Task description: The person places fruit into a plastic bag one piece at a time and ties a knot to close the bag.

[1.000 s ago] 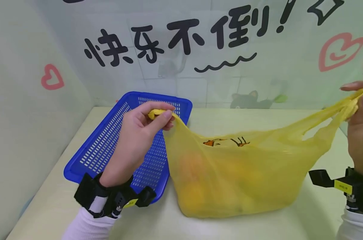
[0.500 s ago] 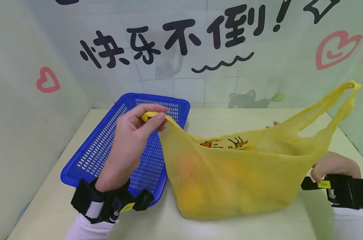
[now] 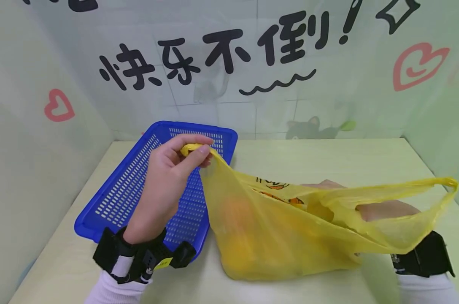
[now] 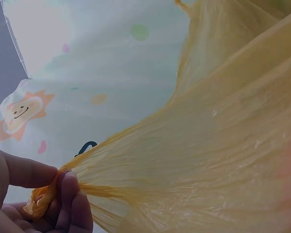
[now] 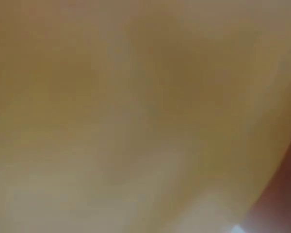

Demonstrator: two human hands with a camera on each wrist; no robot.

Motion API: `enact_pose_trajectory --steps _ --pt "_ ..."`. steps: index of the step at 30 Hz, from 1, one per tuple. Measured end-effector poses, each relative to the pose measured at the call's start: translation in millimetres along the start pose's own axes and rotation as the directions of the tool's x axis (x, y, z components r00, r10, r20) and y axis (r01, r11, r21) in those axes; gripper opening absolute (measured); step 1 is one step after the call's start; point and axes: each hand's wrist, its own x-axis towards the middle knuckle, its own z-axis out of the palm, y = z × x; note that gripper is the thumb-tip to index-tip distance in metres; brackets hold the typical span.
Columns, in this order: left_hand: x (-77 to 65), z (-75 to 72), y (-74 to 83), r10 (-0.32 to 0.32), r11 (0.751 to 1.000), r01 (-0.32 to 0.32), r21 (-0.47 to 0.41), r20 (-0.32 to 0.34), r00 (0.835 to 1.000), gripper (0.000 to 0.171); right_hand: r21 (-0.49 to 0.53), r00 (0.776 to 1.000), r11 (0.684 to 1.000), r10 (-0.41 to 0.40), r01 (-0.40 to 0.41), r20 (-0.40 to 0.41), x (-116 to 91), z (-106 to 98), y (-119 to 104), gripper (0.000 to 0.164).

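A thin yellow plastic bag [image 3: 275, 249] stands on the table, bulging with orange and yellow shapes whose kind the plastic blurs. My left hand [image 3: 166, 177] pinches one of its handles between thumb and fingers, pulled up to the left; the left wrist view shows the gathered handle [image 4: 41, 201] in that grip. Behind the bag's right side lies my right hand [image 3: 389, 210], seen partly through the loop of the loose right handle [image 3: 447, 182]. Its fingers are mostly hidden by the bag. Blurred yellow plastic [image 5: 136, 107] fills the right wrist view.
A blue slotted plastic basket [image 3: 87, 219] stands on the left of the table [image 3: 328, 156], behind my left hand. Light printed curtains or sheets [image 3: 214, 114] close off the back and sides.
My right hand has let go of the right handle and moved down and left behind the bag. That handle has sunk toward the table. The left hand keeps its grip.
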Motion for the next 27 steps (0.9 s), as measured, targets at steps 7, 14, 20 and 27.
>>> enact_pose_trajectory --steps 7,14,20,27 --pt "0.1 -1.1 -3.9 -0.008 1.0 0.008 -0.029 -0.009 1.0 0.023 0.254 0.924 0.931 -0.319 0.264 0.211 -1 -5 25 0.033" --pt "-1.0 -0.3 -3.2 0.018 1.0 -0.019 -0.02 -0.011 1.0 0.022 -0.006 0.991 0.991 0.131 -0.131 -0.037 -11 -9 -4 0.033" --pt "-1.9 -1.3 -3.1 0.013 0.999 -0.013 -0.03 -0.013 1.0 0.021 -0.206 0.865 0.857 0.406 -0.473 -0.296 -23 -21 -10 0.026" --pt "-4.4 -5.2 -5.1 -0.015 0.999 0.014 -0.047 -0.023 1.0 0.024 0.253 0.934 0.964 0.165 -0.085 -0.316 -25 -15 -6 0.036"
